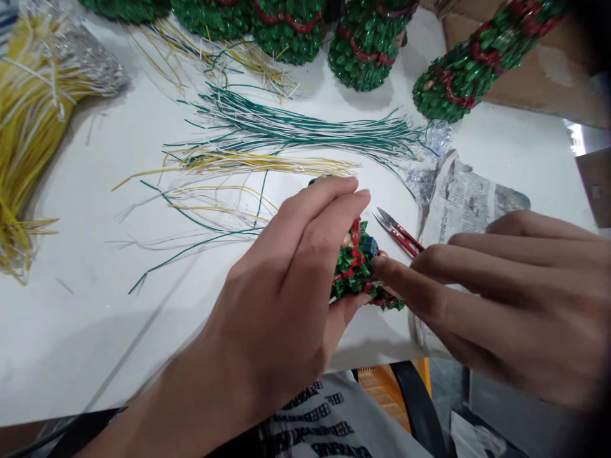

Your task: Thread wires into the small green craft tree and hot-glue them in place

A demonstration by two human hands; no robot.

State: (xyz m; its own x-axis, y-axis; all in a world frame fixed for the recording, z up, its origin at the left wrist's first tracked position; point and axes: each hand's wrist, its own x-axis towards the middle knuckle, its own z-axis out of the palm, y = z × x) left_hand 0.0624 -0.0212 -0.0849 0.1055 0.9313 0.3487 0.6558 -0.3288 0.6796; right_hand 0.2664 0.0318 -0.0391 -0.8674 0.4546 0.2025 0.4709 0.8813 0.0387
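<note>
A small green Christmas tree figurine (351,264), with red garland and a tiny blue gift box, lies tilted over the white table. My left hand (286,273) is wrapped round it from the left, thumb beneath, covering much of it. From the right, my right hand (496,299) reaches in, its index fingertip touching the tree beside the blue box. The right thumb is mostly hidden, and whatever it pinches cannot be made out. Small red-handled thread snips (398,232) lie just beyond the right fingers, blades pointing away to the left.
Green and white wires (305,130) and yellow and white wires (267,162) lie across the white table (95,343). A thick yellow wire bundle (33,121) is at left. Several larger tree figurines (367,48) stand behind. Folded newspaper (463,197) lies at right, near cardboard (534,83).
</note>
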